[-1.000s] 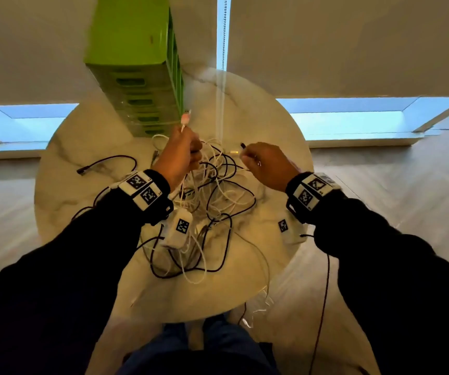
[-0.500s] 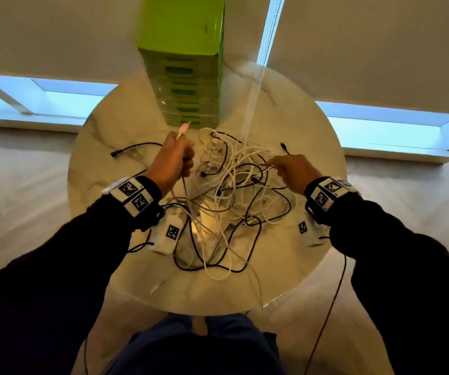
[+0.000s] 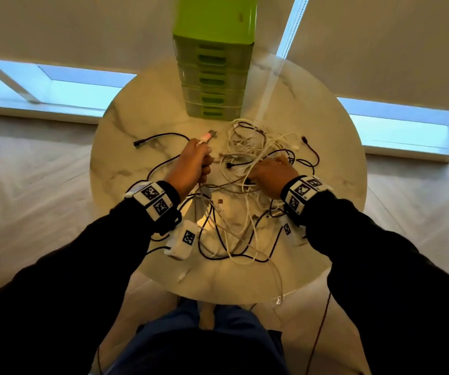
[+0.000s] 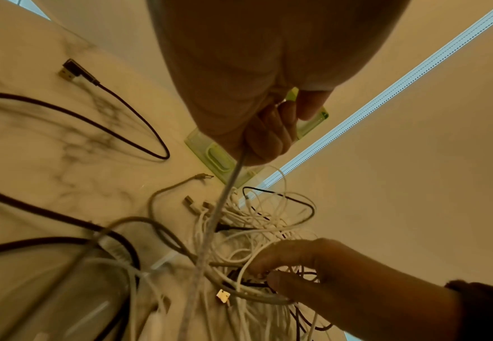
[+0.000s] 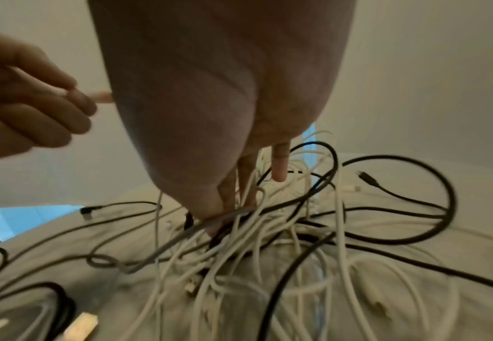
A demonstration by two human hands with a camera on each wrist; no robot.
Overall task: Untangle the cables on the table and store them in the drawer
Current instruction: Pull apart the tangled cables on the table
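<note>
Head view, left hand (image 3: 191, 166) gripping pink-tipped cable (image 3: 205, 136), right hand (image 3: 270, 173) pinching tangle (image 3: 247, 147); drawer unit (image 3: 214, 77) at far edge

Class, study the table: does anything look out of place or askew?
One white cable end hangs over the near edge of the table, dangling toward the floor, away from the tangled cables. It might pull more cable off.

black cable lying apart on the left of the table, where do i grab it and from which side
Probably take the black cable by its angled plug at the far left end: rigid, flat on the table, clear of the tangle. Come from above on the left; the left hand is nearest but grips the grey cable.
</note>
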